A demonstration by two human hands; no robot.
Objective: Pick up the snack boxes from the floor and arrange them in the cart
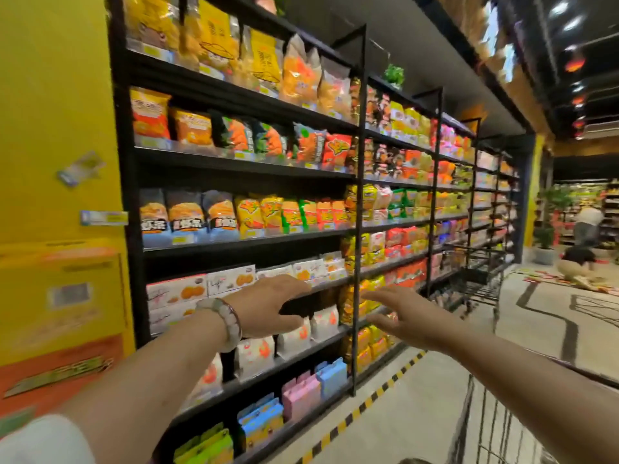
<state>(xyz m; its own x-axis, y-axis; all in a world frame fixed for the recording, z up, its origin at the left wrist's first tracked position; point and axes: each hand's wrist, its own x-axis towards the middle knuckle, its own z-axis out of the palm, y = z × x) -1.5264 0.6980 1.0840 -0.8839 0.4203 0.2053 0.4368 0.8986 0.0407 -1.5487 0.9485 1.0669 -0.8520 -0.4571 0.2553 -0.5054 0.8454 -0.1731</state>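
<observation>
My left hand [268, 304], a pale bead bracelet [226, 321] at its wrist, and my right hand [407, 321] both reach forward with fingers spread wide and empty, in front of the tall black metal snack shelves [241, 169]. No snack boxes on the floor are in view, so I should look down to find them. The black wire shopping cart [475, 279] stands well ahead by the shelves, and I'd carry the boxes there two-handed.

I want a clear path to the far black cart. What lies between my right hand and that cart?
Head view: between the right hand and the cart no object shows, only shelf front and bare floor.
</observation>
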